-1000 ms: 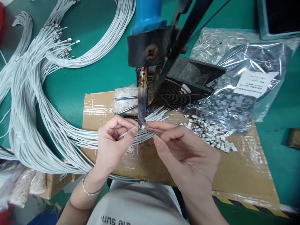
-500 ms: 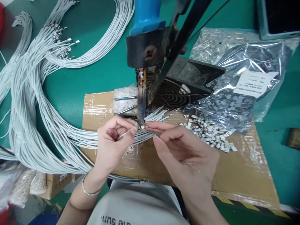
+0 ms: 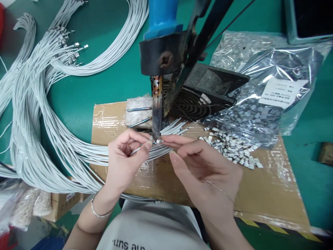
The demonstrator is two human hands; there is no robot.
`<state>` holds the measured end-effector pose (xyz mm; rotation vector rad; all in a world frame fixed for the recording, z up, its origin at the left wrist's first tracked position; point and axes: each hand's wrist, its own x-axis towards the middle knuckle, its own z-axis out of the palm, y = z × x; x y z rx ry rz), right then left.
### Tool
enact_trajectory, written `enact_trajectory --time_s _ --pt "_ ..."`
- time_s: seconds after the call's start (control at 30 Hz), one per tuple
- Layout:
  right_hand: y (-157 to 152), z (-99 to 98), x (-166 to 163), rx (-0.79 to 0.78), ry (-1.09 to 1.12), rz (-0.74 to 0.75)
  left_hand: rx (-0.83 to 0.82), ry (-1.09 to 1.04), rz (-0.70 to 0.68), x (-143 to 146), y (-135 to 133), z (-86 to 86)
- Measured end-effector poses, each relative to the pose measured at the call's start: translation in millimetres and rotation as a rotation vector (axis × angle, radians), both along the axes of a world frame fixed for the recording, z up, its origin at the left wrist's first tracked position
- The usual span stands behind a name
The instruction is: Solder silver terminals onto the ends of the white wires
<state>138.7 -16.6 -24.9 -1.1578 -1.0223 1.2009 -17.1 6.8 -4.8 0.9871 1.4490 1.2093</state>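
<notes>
My left hand (image 3: 128, 158) pinches a white cable (image 3: 135, 150) between thumb and index finger, its end right under the tip of a soldering iron (image 3: 157, 114). The iron has a blue handle and points down from a black clamp (image 3: 163, 53). At the tip, a small shiny metal piece (image 3: 159, 140) sits by the cable end, next to my right index fingertip. My right hand (image 3: 208, 166) is curled round a thin solder wire (image 3: 218, 188), which crosses the palm; its grip on the wire is partly hidden. Other white cables (image 3: 166, 150) lie beneath both hands.
Small metal pieces (image 3: 236, 149) are heaped on the cardboard (image 3: 270, 194) at right, below a plastic bag (image 3: 291, 66) of more. A black fan (image 3: 195, 104) stands behind the iron. Thick bundles of white cable (image 3: 28, 121) cover the left side. Tweezers-like rods (image 3: 140, 109) rest on a wrapped block.
</notes>
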Motion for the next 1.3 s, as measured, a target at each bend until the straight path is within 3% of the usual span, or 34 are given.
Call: enact_trajectory --time_s 1.3 --pt "-0.3 -3.5 -0.2 0.067 -0.039 -0.003 0.037 -0.028 -0.025 -1.7 -1.2 -1.9"
